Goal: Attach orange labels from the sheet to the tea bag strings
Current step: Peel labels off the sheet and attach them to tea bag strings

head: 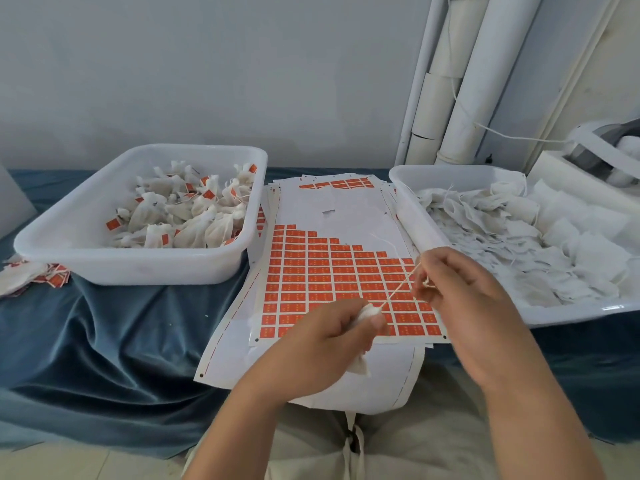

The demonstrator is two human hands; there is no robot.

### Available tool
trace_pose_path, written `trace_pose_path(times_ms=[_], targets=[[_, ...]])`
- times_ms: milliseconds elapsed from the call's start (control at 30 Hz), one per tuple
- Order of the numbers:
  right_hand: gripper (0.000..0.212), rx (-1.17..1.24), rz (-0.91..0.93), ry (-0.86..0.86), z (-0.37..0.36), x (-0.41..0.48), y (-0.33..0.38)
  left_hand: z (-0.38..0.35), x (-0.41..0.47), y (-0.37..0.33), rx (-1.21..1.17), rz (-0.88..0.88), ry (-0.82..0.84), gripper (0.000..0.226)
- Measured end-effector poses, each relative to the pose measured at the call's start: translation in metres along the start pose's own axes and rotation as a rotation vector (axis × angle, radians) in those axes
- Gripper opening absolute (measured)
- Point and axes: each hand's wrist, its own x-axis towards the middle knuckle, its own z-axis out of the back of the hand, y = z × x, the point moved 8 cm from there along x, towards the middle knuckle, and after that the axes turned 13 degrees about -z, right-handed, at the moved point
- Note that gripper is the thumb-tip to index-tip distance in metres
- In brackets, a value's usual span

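1. We see the left hand [341, 327] low in the middle of the view. Its forearm rises from the bottom edge, the back of the hand faces us, and the fingers are curled.
2. Its grip is closed round a white tea bag [367, 311]. The bag's gathered top pokes out beside the thumb, and its bottom corner hangs below the palm.
3. The right hand [457, 282] sits higher and further right, with its forearm slanting in from the lower right corner. Its grip is narrow, the fingertips pinching the far end of the string [398, 289].
4. The string runs taut and straight from the bag's top, up and rightwards to the right hand's fingertips.
5. Both hands and the tea bag are over the near right part of the label sheet [346, 216], which lies on the counter [121, 323] between two tubs. We cannot tell whether either hand touches the sheet.
6. The orange labels [294, 289] fill the sheet's near rows in a stepped block, and the far part is bare white backing. More sheets lie stacked beneath, and one curls over the counter's near edge.
7. The left tub [69, 244] holds labelled bags [187, 216], tied and heaped.
8. The right tub [450, 171] holds unlabelled bags [502, 237], flat and white with loose strings.
9. A blue cloth drapes the counter. A small heap [31, 275] of tagged bags lies at its left edge, just beside the left tub.
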Motion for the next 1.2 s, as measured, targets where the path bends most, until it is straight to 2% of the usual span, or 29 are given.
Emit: trace_pose_path(times_ms=[67, 133, 233, 300, 367, 567, 667, 800, 867, 1000, 1067, 1200], targets=[[0.030, -0.253, 0.079, -0.064, 0.008, -0.002, 0.009, -0.002, -0.002, 0.001, 0.002, -0.008, 0.053, 0.032], [0.028, -0.325, 0.137, -0.084, 0.010, -0.002, 0.014, -0.002, -0.001, -0.004, -0.057, -0.071, 0.037, 0.030], [0.026, -0.237, 0.173, -0.084, 0.005, -0.004, 0.014, 0.006, 0.001, -0.019, -0.254, -0.237, -0.144, 0.027], [0.026, -0.173, 0.171, -0.037, -0.006, -0.007, 0.010, 0.012, 0.001, -0.023, -0.293, -0.311, -0.262, 0.024], [0.026, -0.169, 0.168, 0.029, -0.020, -0.010, 0.005, 0.013, 0.002, -0.025, -0.292, -0.354, -0.309, 0.026], [0.010, -0.177, 0.175, 0.143, -0.041, -0.020, 0.001, 0.016, 0.000, -0.022, -0.386, -0.331, -0.402, 0.032], [0.016, -0.246, 0.161, 0.193, -0.043, -0.027, 0.002, 0.020, -0.003, -0.019, -0.331, -0.298, -0.451, 0.032], [0.011, -0.509, 0.222, 0.060, -0.036, -0.031, 0.008, 0.025, -0.007, -0.022, -0.158, -0.318, -0.502, 0.025], [0.011, -0.618, 0.313, 0.019, -0.035, -0.038, 0.020, 0.024, -0.007, -0.020, 0.006, -0.319, -0.488, 0.032], [0.014, -0.996, 0.431, 0.090, -0.044, -0.047, 0.031, 0.012, -0.002, -0.013, 0.339, -0.300, -0.329, 0.034], [0.018, -1.140, 0.421, 0.134, -0.045, -0.046, 0.032, 0.005, -0.002, -0.012, 0.376, -0.309, -0.243, 0.030], [0.020, -1.276, 0.405, 0.215, -0.050, -0.045, 0.040, -0.009, -0.004, -0.002, 0.246, -0.209, -0.044, 0.028]])
